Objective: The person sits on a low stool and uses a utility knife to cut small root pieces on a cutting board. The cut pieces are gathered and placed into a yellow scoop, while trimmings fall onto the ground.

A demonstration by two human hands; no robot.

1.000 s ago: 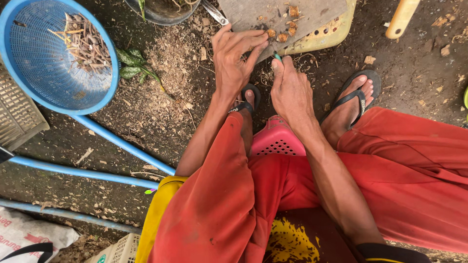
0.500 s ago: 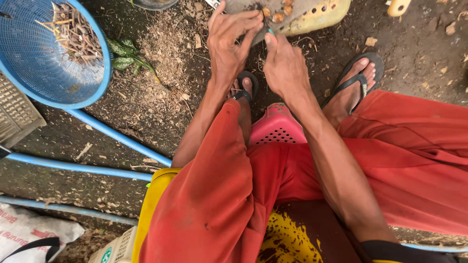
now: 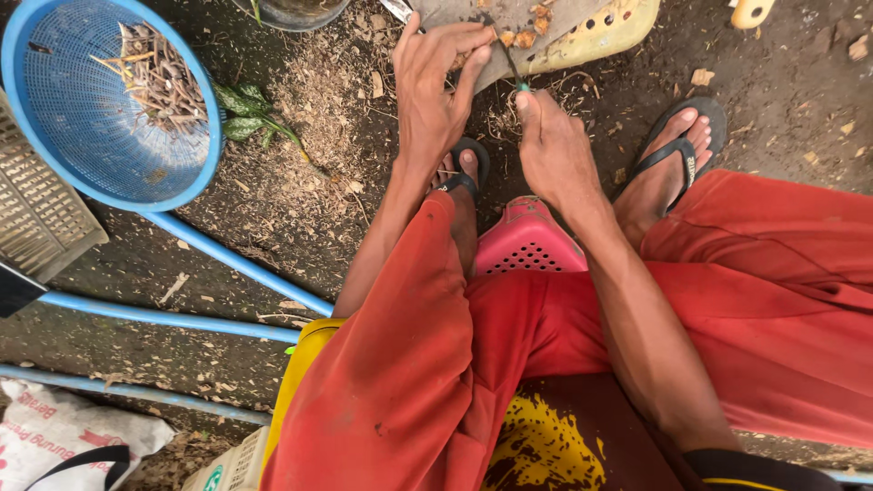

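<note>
Left hand (image 3: pixel 432 86) rests fingers spread on a grey board (image 3: pixel 509 18) w/ small brown cut pieces (image 3: pixel 523 38); nothing clamped. Right hand (image 3: pixel 550 150) pinches a thin dark blade w/ green handle (image 3: pixel 509 64), tip on the board just beyond the left fingertips. Under the board: pale yellow perforated plastic tray (image 3: pixel 609 32). Pink perforated plastic stool (image 3: pixel 527 241) sits right below both wrists, betw. the sandalled feet. Round blue plastic sieve w/ dry twigs (image 3: pixel 109 100) well off to the left hand's side. Vs 0.5 s ago: both hands nearly the same spot, view shifted slightly. Ground: dark bare soil, wood shavings, outdoors.
</note>
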